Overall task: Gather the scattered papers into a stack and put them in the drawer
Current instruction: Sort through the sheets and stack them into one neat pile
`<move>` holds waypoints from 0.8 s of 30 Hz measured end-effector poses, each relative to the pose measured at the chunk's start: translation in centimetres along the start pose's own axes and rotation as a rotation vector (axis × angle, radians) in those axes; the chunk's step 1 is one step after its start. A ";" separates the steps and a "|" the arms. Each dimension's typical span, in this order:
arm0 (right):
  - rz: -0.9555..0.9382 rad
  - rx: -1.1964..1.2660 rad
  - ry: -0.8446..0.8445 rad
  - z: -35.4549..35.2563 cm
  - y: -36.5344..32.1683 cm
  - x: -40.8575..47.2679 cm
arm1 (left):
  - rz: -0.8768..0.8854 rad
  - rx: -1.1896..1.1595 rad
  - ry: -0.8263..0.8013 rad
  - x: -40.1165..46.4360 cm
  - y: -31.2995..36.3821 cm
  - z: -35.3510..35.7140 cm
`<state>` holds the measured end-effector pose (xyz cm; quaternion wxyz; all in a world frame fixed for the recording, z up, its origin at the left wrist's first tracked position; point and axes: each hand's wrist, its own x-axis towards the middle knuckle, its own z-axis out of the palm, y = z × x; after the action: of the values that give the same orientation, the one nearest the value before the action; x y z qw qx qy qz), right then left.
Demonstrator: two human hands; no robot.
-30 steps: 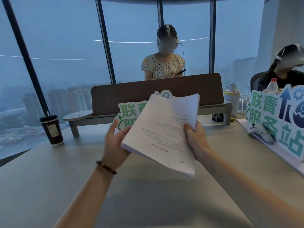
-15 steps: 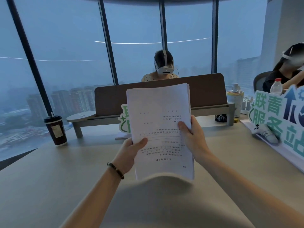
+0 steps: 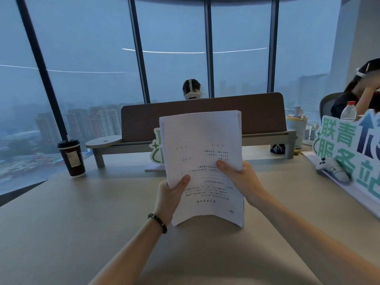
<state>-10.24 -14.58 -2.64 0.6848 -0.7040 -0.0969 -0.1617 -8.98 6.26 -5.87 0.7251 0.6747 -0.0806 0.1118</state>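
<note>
Papers (image 3: 202,161) stand up in one stack, held above the bench (image 3: 61,212) in front of the person. The left hand (image 3: 171,197) has its grip closed on the left edge, thumb on the front page. The right hand (image 3: 241,181) has its grip closed on the right edge, thumb on the print too. The bottom edge of the stack curves up in the middle. A dark coffee cup (image 3: 71,158) stands on the bench, far to the left.
</note>
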 end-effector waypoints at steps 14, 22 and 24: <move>-0.012 -0.227 -0.013 -0.5 1.1 0.2 | -0.062 0.070 -0.053 0.5 0.2 -0.9; 0.131 -0.173 -0.174 -0.5 -0.9 0.9 | -0.209 0.093 -0.211 0.9 2.5 -3.3; 0.206 -0.013 -0.211 -0.3 -0.7 1.0 | -0.286 0.029 -0.255 1.2 2.8 -4.0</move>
<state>-9.55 -14.93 -1.64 0.6792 -0.7277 -0.0944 -0.0161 -8.74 10.48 -3.18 0.7078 0.6982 -0.0738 -0.0778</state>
